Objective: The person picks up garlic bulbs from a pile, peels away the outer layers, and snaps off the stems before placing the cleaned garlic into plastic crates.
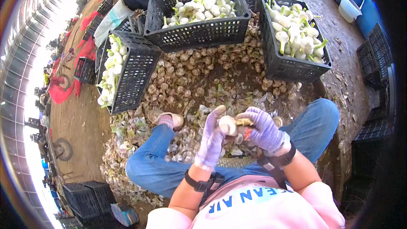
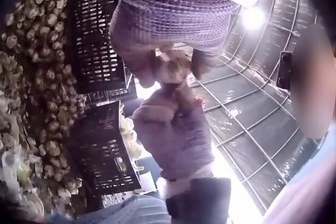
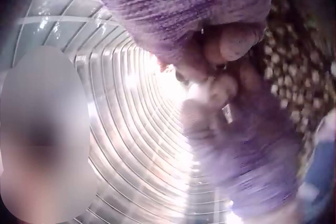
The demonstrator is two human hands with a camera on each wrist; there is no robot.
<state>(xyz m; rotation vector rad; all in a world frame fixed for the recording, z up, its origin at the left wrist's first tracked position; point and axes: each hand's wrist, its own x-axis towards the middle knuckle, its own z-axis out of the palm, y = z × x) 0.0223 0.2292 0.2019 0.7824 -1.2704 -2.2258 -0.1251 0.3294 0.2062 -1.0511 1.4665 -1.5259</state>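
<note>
Between held garlic bulb (image 1: 228,126) and filled crates (image 1: 201,36): loose bulbs (image 1: 180,74), peelings (image 1: 224,97).

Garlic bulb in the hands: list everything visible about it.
The garlic bulb is rounded, white and smooth-looking, with a tan, dry-looking strip on the side toward the right hand; whether that is stem or skin is unclear. It is held in the air: the gloved left hand grips it, and the right hand, also gloved, pinches the strip. Both wrist views show it only partly.
</note>
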